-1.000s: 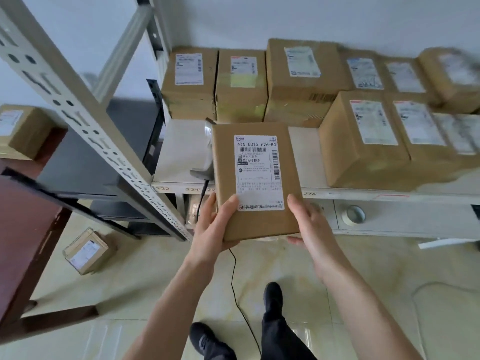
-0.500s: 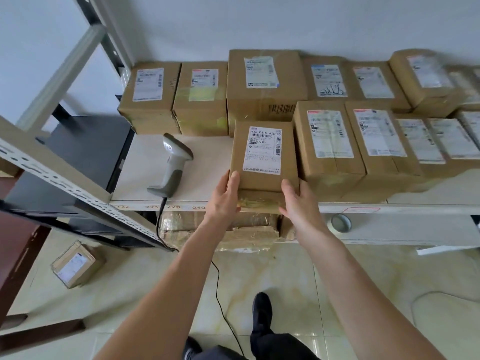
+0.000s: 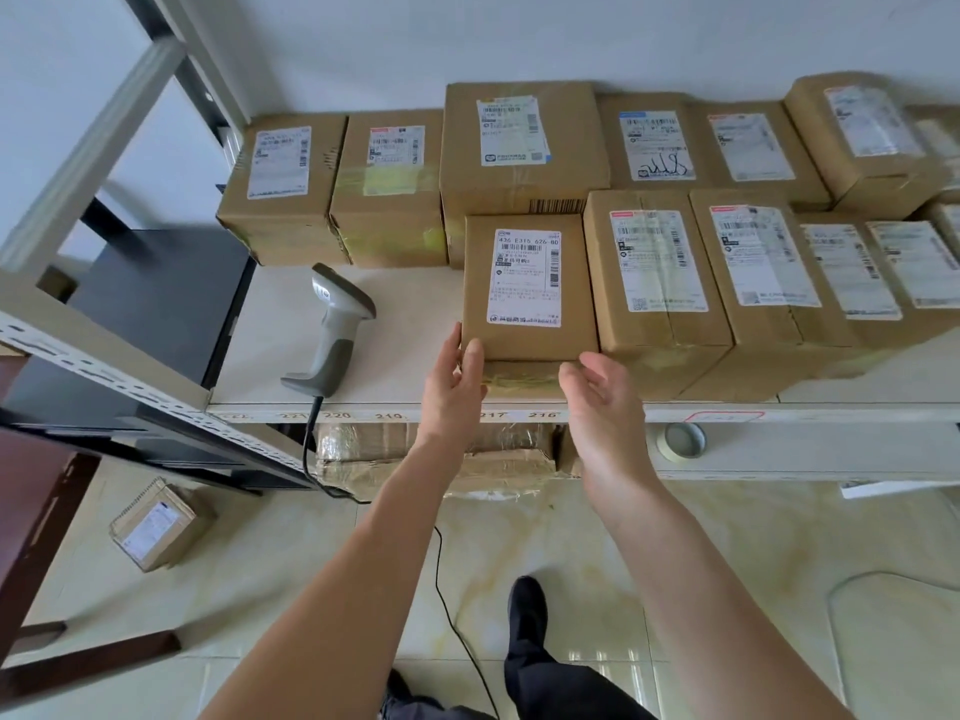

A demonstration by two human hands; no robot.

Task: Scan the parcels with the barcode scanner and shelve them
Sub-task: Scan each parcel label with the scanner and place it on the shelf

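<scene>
The parcel (image 3: 527,288) is set on the shelf (image 3: 395,350) before both hands. Its near-left corner is touched by the left hand (image 3: 453,387), fingers straight; nothing is held by the relaxed right hand (image 3: 597,402).

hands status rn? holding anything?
Left hand: open, fingers straight, touching the near left corner of the parcel.
Right hand: open, relaxed, off the parcel, holding nothing.

Bare forearms, dark trousers (image 3: 545,683), black shoe (image 3: 527,608)

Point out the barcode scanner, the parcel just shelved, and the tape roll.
barcode scanner (image 3: 337,335), head view, on its grey handle.
parcel (image 3: 527,278), head view, on its white label.
tape roll (image 3: 683,441), head view, on its rim, lower shelf.
</scene>
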